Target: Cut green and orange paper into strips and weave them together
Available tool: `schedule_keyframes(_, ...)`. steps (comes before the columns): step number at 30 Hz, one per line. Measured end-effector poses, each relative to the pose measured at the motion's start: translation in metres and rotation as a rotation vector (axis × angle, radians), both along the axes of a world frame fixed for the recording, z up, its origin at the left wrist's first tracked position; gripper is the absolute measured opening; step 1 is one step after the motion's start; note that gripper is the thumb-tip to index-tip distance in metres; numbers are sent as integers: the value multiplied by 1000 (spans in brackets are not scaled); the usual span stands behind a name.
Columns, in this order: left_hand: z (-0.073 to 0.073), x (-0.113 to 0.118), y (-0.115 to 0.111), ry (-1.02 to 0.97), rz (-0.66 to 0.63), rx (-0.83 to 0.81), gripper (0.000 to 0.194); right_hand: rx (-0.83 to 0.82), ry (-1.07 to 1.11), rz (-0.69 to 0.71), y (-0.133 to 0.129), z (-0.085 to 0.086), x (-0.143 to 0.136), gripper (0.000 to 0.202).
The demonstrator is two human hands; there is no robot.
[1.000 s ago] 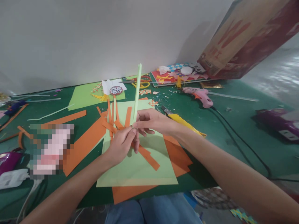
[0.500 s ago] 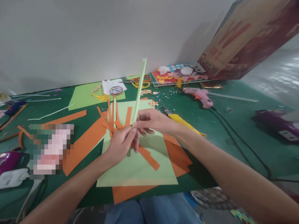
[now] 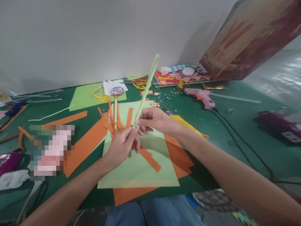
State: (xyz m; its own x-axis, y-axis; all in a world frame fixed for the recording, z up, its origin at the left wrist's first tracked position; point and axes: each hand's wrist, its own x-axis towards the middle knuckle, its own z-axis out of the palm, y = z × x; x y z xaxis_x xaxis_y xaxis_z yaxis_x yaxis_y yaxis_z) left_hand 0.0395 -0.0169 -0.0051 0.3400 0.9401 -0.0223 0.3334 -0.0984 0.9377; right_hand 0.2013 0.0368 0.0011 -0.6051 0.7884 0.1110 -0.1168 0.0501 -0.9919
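Observation:
A narrow light green paper strip (image 3: 148,84) rises from between my hands, tilted up and to the right. My left hand (image 3: 122,142) pinches its lower end. Close beside it, my right hand (image 3: 156,121) has thumb and finger closed on the strip just above. Both hands are over a pale green sheet (image 3: 141,172). Several orange strips lie around and beneath my fingers, one (image 3: 150,159) sticking out to the lower right. Larger orange sheets (image 3: 86,147) show to the left and under the green one.
A yellow-handled cutter (image 3: 188,125) lies right of my right hand, partly behind it. Beyond are a pink glue gun (image 3: 201,96) with a cord, a purple power strip (image 3: 279,125), yellow scissors (image 3: 142,85) and a round patterned piece (image 3: 117,91). A blurred pink object (image 3: 55,150) sits left.
The green strip's upper end has swung to the right. My right hand has shifted slightly up, while my left hand has barely moved.

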Motion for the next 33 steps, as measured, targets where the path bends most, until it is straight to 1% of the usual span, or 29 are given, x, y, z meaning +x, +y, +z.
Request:
schedule_keyframes(6, 0, 0, 0, 26, 4, 50, 34, 1, 15, -21, 0, -1, -1, 29)
schedule_keyframes(10, 0, 0, -1, 13, 16, 24, 35, 14, 38, -57, 1, -2, -1, 28)
schedule_keyframes(19, 0, 0, -1, 11, 25, 23, 35, 16, 34, -102, 2, -2, 0, 28)
schedule_keyframes(24, -2, -1, -1, 15, 9, 26, 38, -13, 34, -96, 2, -2, -1, 29)
schedule_keyframes(28, -1, 0, -1, 50, -4, 46, 45, -8, 24, -84, 1, -3, -1, 29)
schedule_keyframes(33, 0, -1, 0, 82, 45, 34, 32, -33, -8, -54, -2, -3, -3, 30)
